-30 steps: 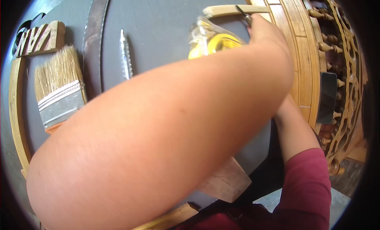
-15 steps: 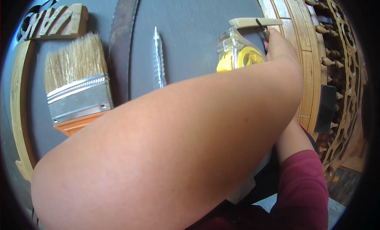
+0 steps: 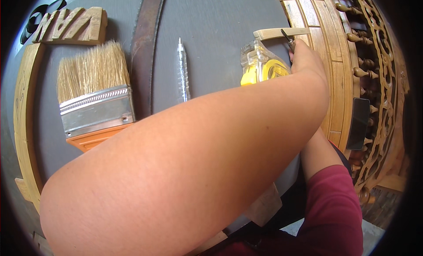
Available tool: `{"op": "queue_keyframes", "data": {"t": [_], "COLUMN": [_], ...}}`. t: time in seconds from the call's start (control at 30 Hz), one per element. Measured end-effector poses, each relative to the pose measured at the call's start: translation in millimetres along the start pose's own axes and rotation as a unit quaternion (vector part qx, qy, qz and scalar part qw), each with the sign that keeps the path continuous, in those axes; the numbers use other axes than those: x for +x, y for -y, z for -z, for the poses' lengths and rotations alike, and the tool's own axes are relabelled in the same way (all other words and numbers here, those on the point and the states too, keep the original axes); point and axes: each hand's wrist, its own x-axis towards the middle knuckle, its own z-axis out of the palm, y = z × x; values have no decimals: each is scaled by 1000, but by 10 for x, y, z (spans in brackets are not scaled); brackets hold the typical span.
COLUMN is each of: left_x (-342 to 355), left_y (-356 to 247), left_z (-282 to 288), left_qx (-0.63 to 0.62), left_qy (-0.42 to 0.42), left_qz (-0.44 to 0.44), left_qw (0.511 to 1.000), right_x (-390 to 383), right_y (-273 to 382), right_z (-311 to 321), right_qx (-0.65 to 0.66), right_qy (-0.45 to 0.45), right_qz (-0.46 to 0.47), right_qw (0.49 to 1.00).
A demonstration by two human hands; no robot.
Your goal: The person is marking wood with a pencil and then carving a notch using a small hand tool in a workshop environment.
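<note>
My left forearm stretches from the lower left across the view. At its end my left hand (image 3: 305,57) is closed around a slim, dark, rod-like tool (image 3: 287,37), whose tip points up and left. The tool crosses a short pale wooden strip (image 3: 273,33), the thing nearest this hand. Its fingers show only in part. Just left of the hand lies a tape measure (image 3: 267,72), yellow with a clear casing. My right forearm, in a maroon sleeve, passes under the left one, which hides my right hand.
Left on the grey tabletop (image 3: 220,18) lie a wide brush (image 3: 98,75), a carved wooden block (image 3: 75,26) and a long wooden bar (image 3: 25,124). A rusty saw blade (image 3: 147,40) and clear pen (image 3: 182,73) lie between. Right are a phone (image 3: 359,124) and carved wooden lattice (image 3: 382,93).
The tabletop things on the left have shifted slightly right in view, while my hand and the tape measure appear a little further left. The slim tool is still held over the wooden strip.
</note>
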Motion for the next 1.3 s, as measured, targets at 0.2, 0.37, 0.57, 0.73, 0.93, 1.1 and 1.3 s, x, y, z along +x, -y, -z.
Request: {"op": "queue_keyframes", "data": {"t": [0.2, 0.37, 0.57, 0.73, 0.93, 1.1, 1.3], "left_x": [-49, -109, -139, -139, -96, -31, 118], "left_y": [-7, -8, 8, -42, -193, -349, -329], "left_z": [22, -8, -16, -15, 93, 162, -97], "left_qx": [4, -4, -13, -13, 1, 6, 21], "left_qy": [9, 17, 24, 35, 38, 20, -14], "left_qz": [-5, -8, -8, -18, -47, -73, -65], "left_qw": [1000, 1000, 1000, 999, 998, 997, 998], "right_x": [82, 166, 265, 300, 191, -113, -635], "right_y": [-7, -26, -52, -94, -172, -347, -765], "right_z": [-115, -276, -399, -520, -552, -575, -591], "right_qx": [71, 127, 191, 255, 336, 410, 519], "right_qy": [-1, 7, 14, 14, -10, -44, -94], "right_qz": [-2, -11, -21, -28, -34, -41, -39], "right_qw": [997, 992, 981, 966, 941, 910, 849]}}
